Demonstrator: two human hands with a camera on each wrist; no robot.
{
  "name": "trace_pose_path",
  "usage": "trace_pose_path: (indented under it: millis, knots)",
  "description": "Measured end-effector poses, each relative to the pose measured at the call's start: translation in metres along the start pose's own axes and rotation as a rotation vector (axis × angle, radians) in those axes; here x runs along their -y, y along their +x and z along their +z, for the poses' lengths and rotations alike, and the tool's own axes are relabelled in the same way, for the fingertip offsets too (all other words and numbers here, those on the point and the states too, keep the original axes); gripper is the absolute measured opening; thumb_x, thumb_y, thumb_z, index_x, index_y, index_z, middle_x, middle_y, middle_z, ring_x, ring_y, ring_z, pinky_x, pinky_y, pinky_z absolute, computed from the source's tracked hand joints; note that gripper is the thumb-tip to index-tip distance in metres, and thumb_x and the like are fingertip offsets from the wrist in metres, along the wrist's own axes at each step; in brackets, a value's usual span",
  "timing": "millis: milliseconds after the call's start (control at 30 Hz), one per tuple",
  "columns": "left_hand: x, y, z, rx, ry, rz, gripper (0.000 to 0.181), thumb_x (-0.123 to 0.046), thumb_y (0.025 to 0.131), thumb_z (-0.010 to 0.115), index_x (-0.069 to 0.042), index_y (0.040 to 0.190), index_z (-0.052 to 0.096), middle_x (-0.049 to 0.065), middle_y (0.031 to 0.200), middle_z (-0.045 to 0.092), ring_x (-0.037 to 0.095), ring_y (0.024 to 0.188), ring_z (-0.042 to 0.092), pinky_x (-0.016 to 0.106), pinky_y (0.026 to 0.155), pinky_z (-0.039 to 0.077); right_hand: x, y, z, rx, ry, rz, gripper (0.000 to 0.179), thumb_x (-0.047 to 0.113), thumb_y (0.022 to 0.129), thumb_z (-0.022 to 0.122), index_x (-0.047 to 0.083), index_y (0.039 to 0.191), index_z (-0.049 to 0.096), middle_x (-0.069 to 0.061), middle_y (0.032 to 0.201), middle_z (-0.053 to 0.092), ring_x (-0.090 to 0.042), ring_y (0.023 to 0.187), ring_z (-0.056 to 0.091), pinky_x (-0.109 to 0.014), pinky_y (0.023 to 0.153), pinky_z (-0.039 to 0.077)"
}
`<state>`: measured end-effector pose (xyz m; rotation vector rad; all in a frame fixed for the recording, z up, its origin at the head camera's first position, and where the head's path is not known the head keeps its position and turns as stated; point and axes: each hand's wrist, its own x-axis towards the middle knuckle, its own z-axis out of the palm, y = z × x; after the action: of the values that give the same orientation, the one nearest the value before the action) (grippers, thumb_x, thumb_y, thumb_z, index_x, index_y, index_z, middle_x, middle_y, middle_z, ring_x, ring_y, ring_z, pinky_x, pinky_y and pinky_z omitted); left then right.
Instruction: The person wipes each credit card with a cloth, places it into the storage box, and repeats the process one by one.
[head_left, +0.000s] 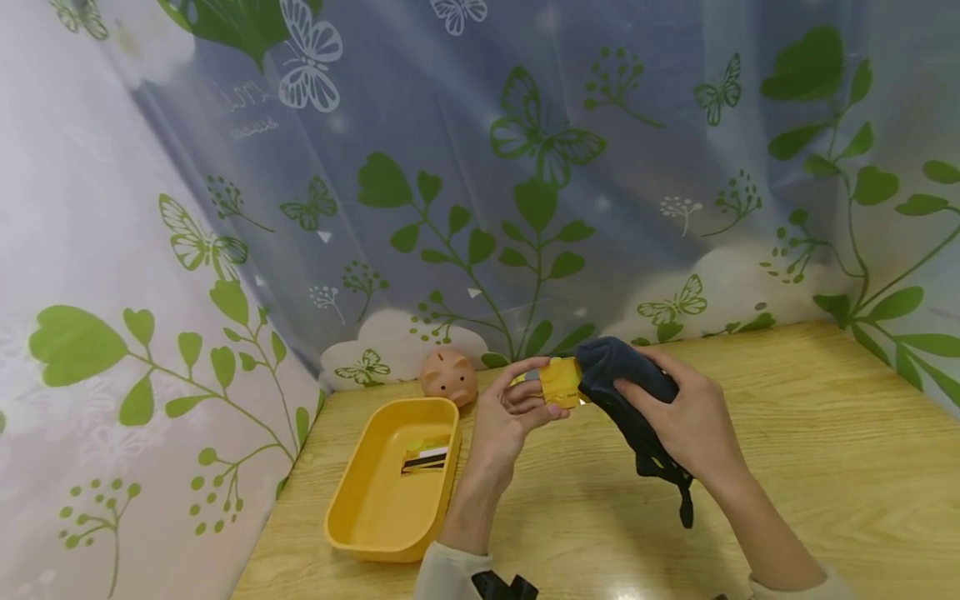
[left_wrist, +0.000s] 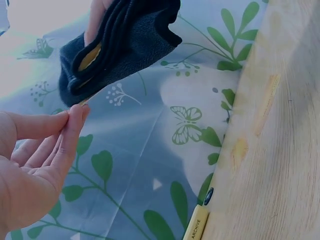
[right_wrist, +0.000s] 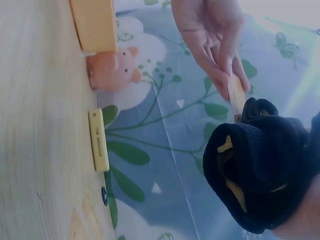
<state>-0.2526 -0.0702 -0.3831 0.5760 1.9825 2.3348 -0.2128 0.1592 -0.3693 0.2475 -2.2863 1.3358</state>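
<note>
A thin yellow card-like packet (head_left: 560,383) is pinched between the thumb and fingers of my left hand (head_left: 504,417). Its far end meets or slips into a dark navy fleecy cloth item (head_left: 628,373); I cannot tell which. My right hand (head_left: 693,412) grips that cloth from the right, thumb on top. A narrow dark strip with a looped end dangles below. In the right wrist view the folded cloth (right_wrist: 255,160) shows yellow patches in its openings, and the packet (right_wrist: 236,95) appears edge-on. Both hands hold these things above the table.
A yellow tray (head_left: 378,492) stands left on the wooden table (head_left: 810,433), with a yellow, black and white packet (head_left: 425,458) inside. Behind it sits a pink piggy bank (head_left: 448,379). By the curtain lie a slim lettered yellow box (right_wrist: 99,141) and a small black oval object (right_wrist: 104,196).
</note>
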Motion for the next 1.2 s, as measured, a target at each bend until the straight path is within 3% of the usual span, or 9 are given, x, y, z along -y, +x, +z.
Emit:
trace_pose_path:
  millis: [100,333,433,567,667,833,1033,1200]
  knots:
    - [0.001,0.000,-0.001,-0.012,-0.010,-0.004,0.058,0.015,0.088,0.072,-0.008,0.140,0.063,0.019,0.115,0.074,0.019,0.086,0.075,0.047,0.089,0.062,-0.005,0.002,-0.005,-0.029,-0.017,0.013,0.050,0.030,0.097,0.077,0.011,0.141,0.064,-0.024,0.131,0.067,-0.044,0.102,0.069,-0.055,0.077,0.060]
    - [0.002,0.002,-0.001,-0.093,-0.037,-0.035,0.053,0.011,0.089,0.074,-0.006,0.138,0.063,0.001,0.095,0.067,0.018,0.076,0.068,0.047,0.087,0.063,-0.012,0.006,-0.018,-0.062,-0.018,0.047,0.052,0.032,0.097,0.076,0.009,0.142,0.063,-0.030,0.132,0.064,-0.048,0.103,0.067,-0.061,0.078,0.059]
    - [0.002,0.003,-0.002,-0.095,-0.058,-0.036,0.054,0.012,0.090,0.072,-0.007,0.140,0.062,0.001,0.096,0.067,0.018,0.077,0.068,0.045,0.087,0.063,-0.011,0.006,-0.022,-0.062,-0.006,0.065,0.052,0.035,0.098,0.074,0.010,0.143,0.062,-0.027,0.133,0.064,-0.047,0.104,0.067,-0.058,0.079,0.060]
    - [0.001,0.003,-0.002,-0.103,-0.066,-0.038,0.055,0.012,0.092,0.069,-0.011,0.141,0.062,0.002,0.094,0.065,0.018,0.078,0.070,0.045,0.088,0.063,-0.009,0.007,-0.023,-0.060,0.010,0.075,0.051,0.037,0.098,0.074,0.012,0.142,0.063,-0.024,0.131,0.066,-0.043,0.103,0.068,-0.034,0.075,0.059]
    - [0.003,0.003,-0.002,-0.123,-0.090,-0.049,0.044,0.013,0.093,0.066,-0.003,0.135,0.062,0.003,0.094,0.065,0.017,0.079,0.071,0.041,0.086,0.063,-0.007,0.006,-0.024,-0.053,0.021,0.079,0.051,0.037,0.098,0.074,0.013,0.142,0.063,-0.022,0.131,0.066,-0.041,0.104,0.068,-0.021,0.072,0.054]
    - [0.005,0.003,-0.001,-0.142,-0.112,-0.048,0.021,0.012,0.095,0.064,0.006,0.115,0.062,0.008,0.099,0.070,0.018,0.083,0.073,0.036,0.086,0.063,-0.005,0.006,-0.023,-0.046,0.029,0.079,0.050,0.037,0.098,0.074,0.014,0.142,0.063,-0.021,0.131,0.066,-0.040,0.105,0.068,-0.020,0.074,0.053]
    - [0.007,0.004,-0.003,-0.137,-0.063,-0.010,0.015,0.007,0.096,0.066,0.006,0.111,0.065,0.010,0.103,0.073,0.017,0.092,0.073,0.041,0.096,0.060,-0.005,0.006,-0.023,-0.046,0.041,0.082,0.050,0.037,0.098,0.074,0.014,0.142,0.064,-0.021,0.131,0.066,-0.040,0.105,0.068,-0.018,0.073,0.053]
    - [0.008,0.004,-0.003,-0.117,-0.065,0.041,0.012,0.005,0.098,0.065,0.007,0.110,0.067,0.017,0.116,0.073,0.019,0.103,0.071,0.039,0.101,0.057,-0.004,0.006,-0.023,-0.044,0.049,0.083,0.050,0.038,0.098,0.073,0.014,0.142,0.063,-0.022,0.131,0.066,-0.040,0.104,0.068,-0.018,0.072,0.054]
